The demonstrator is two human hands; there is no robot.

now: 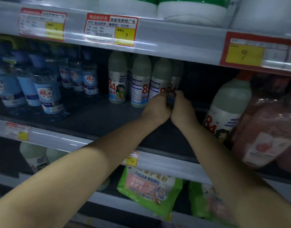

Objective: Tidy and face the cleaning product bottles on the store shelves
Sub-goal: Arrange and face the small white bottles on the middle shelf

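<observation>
1. We face dim store shelving – the dark middle shelf carries price tags on its edge rail.
2. Our left hand and right hand together clasp one white "84" bottle, rightmost in its row, mid-shelf.

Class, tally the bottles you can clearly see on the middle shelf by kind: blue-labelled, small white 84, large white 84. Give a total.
Blue-labelled bottles: 6
Small white 84 bottles: 4, one gripped by the left hand and right hand
Large white 84 bottle: 1
Total: 11; any behind are hidden.
</observation>
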